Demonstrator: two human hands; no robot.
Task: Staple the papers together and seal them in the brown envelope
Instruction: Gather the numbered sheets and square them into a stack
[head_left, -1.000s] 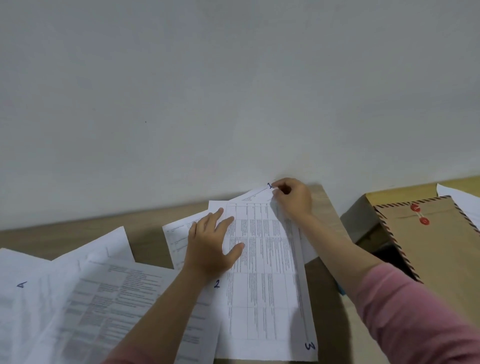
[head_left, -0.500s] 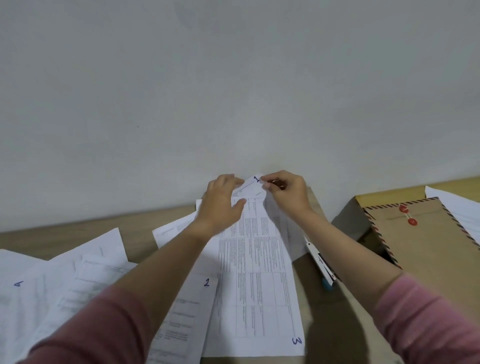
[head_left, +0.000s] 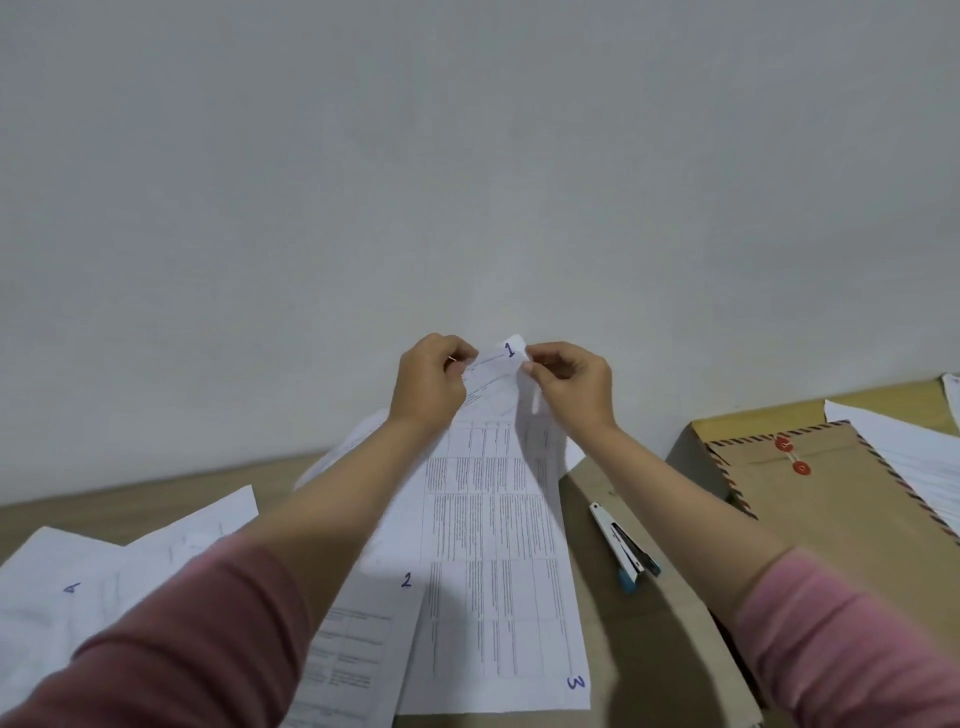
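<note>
Both hands are at the far top corner of a set of printed sheets. My left hand (head_left: 434, 382) pinches the left side of the raised corner of the sheet marked 1 (head_left: 496, 364). My right hand (head_left: 569, 382) pinches its right side. The sheet marked 3 (head_left: 498, 571) lies below with its near end on the table, and the sheet marked 2 (head_left: 374, 618) lies partly under it to the left. A white and blue stapler (head_left: 623, 540) lies on the table to the right. The brown envelope (head_left: 831, 525) with red string buttons lies at the right.
More loose sheets, one marked 4 (head_left: 104, 577), are spread over the left of the wooden table (head_left: 649, 649). A white sheet (head_left: 909, 447) lies beyond the envelope at the far right. A plain wall rises directly behind the table.
My left hand left the sheet it pressed flat and went up to the top corner. Both hands have lifted that corner off the table, and the stapler has come into view.
</note>
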